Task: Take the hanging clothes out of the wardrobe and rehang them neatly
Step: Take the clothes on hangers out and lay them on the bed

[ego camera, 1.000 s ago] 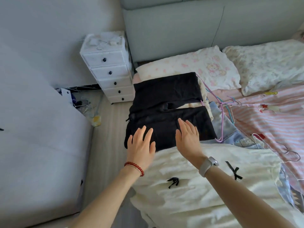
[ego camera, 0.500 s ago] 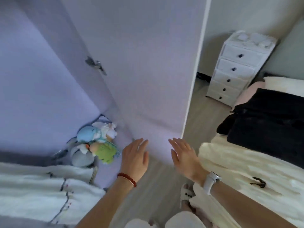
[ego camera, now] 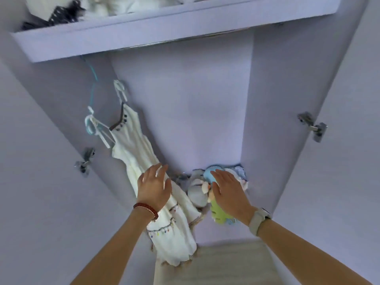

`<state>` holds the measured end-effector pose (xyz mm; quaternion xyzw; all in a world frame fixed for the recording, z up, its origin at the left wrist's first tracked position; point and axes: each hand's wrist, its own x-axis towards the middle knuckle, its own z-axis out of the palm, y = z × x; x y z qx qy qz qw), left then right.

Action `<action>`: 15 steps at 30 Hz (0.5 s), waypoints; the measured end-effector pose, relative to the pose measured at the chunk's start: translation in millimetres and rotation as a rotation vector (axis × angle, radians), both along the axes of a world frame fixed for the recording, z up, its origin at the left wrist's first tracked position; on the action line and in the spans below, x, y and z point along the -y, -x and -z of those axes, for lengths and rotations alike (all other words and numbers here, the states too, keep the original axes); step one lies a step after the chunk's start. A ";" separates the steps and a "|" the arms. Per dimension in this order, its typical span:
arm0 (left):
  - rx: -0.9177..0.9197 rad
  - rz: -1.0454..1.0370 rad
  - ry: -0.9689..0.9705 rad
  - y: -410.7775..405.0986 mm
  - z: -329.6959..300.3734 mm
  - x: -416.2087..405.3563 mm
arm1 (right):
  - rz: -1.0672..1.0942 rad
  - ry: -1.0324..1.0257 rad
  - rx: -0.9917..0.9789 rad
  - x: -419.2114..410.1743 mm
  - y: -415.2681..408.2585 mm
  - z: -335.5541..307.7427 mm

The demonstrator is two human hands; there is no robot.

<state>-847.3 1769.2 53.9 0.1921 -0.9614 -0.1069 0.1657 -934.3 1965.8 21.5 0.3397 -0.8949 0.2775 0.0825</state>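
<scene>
A white dress (ego camera: 131, 145) with coloured trim hangs from a teal hanger (ego camera: 92, 79) at the left end of the wardrobe rail (ego camera: 181, 41). White clip hangers (ego camera: 98, 128) dangle beside it. My left hand (ego camera: 154, 187) is raised in front of the dress's lower part, fingers straight, holding nothing. My right hand (ego camera: 228, 189) is raised in front of the soft toys, fingers straight and empty. Both hands sit inside the open lilac wardrobe (ego camera: 185, 112).
Soft toys (ego camera: 218, 214) in blue, grey and green lie piled on the wardrobe floor. A shelf (ego camera: 144, 29) above the rail holds folded white and dark fabric. Door hinges (ego camera: 312, 126) flank the opening on both sides. Pale floor (ego camera: 216, 264) shows below.
My view swung from the clothes piled on the bed, past the wardrobe door, to the wardrobe's inside. Both hands left the black garment and now hover empty before the hanging dress and toys.
</scene>
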 end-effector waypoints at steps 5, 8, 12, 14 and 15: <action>-0.071 -0.241 0.046 29.4 -37.1 69.5 | -0.145 -0.030 -0.047 70.9 56.6 -20.4; -0.104 -0.406 0.029 44.5 -56.6 105.8 | -0.198 -0.024 -0.070 108.7 83.8 -30.9; -0.119 -0.514 -0.043 65.4 -78.4 156.8 | -0.228 -0.074 -0.080 155.0 108.6 -42.1; -0.131 -0.541 -0.083 78.1 -88.6 184.4 | -0.238 -0.078 -0.082 177.5 117.5 -47.9; -0.131 -0.543 -0.127 84.8 -92.5 197.6 | -0.244 -0.071 -0.090 188.2 121.2 -50.9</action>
